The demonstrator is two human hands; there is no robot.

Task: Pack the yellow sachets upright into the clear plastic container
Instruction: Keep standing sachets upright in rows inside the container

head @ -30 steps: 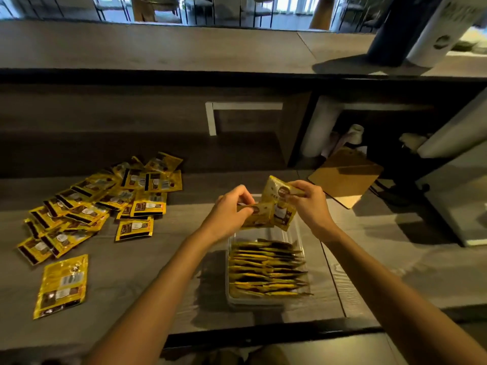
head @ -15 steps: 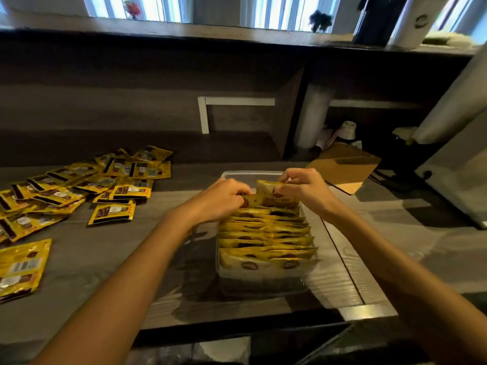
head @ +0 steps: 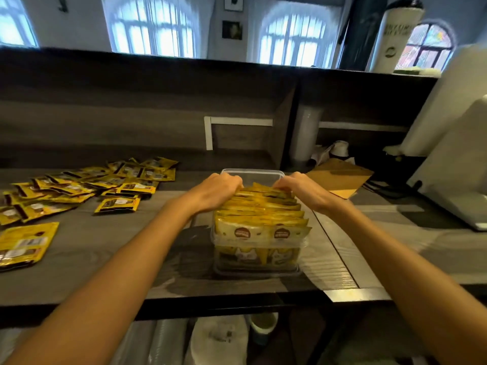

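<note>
Yellow sachets (head: 259, 214) now stand in clear plastic container (head: 253, 173) on tabletop (head: 168, 248), left hand (head: 218, 191) and right hand (head: 303, 189) curled gripping the rearmost, just pushed down; loose pile (head: 87, 185) remains.

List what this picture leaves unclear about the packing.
- Head view: the fingertips of the left hand and right hand curl behind the sachet tops, so any grip on a sachet is hidden.
- The container floor and far gap are hidden by the packed sachets.
- The loose sachets run off the left edge; no count possible.
- Sachet print is too small to read.
</note>
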